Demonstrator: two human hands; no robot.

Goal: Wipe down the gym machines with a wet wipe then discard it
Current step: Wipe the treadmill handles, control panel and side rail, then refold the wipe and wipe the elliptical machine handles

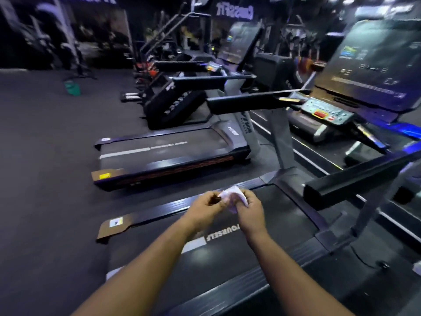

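A small white wet wipe [230,193] is bunched between both hands above the belt of the nearest treadmill [227,254]. My left hand [206,207] pinches its left edge with curled fingers. My right hand [249,209] grips its right side, fingers folded over it. Most of the wipe is hidden inside the fingers. The treadmill's black handrail [355,179] runs to the right of my hands, and its console [328,110] with a red button sits further back right under a large screen [373,62].
A second treadmill [164,153] lies parallel just beyond, with more machines in a row behind it. Dark open floor [45,144] stretches to the left. A green bucket-like object [72,87] stands on the floor at the far left.
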